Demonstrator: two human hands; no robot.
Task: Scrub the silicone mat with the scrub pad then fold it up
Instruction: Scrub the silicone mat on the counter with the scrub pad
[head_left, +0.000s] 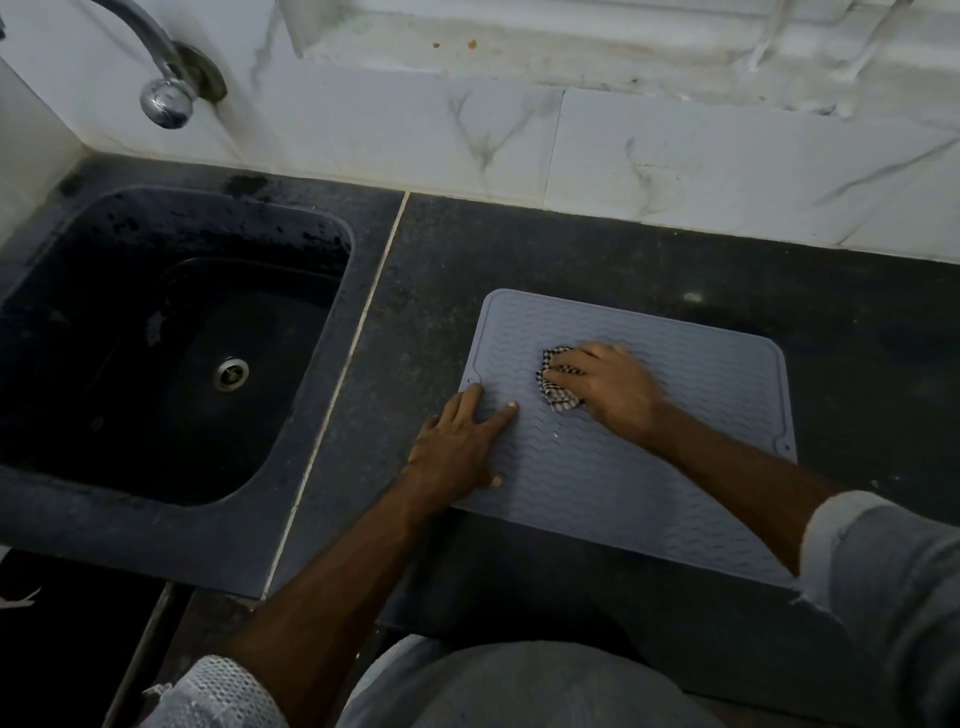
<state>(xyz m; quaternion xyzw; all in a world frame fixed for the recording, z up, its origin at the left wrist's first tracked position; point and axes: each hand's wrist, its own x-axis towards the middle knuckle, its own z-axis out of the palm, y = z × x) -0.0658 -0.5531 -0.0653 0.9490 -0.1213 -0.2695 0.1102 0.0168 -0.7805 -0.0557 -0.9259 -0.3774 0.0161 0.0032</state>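
Observation:
A grey silicone mat (691, 374) with wavy ridges lies flat on the dark stone counter, right of the sink. My right hand (608, 384) presses a bunched black-and-white checked scrub pad (555, 395) onto the mat's upper left part; most of the pad is hidden under my fingers. My left hand (457, 441) lies flat with fingers spread on the mat's left edge, holding it down. A small wet spot glints on the mat just below the pad.
A dark sink (171, 332) with a metal drain (231, 373) sits to the left, under a chrome tap (166, 98). A white marble-look tiled wall (623, 140) runs behind the counter (571, 249). The counter's front edge is near my body.

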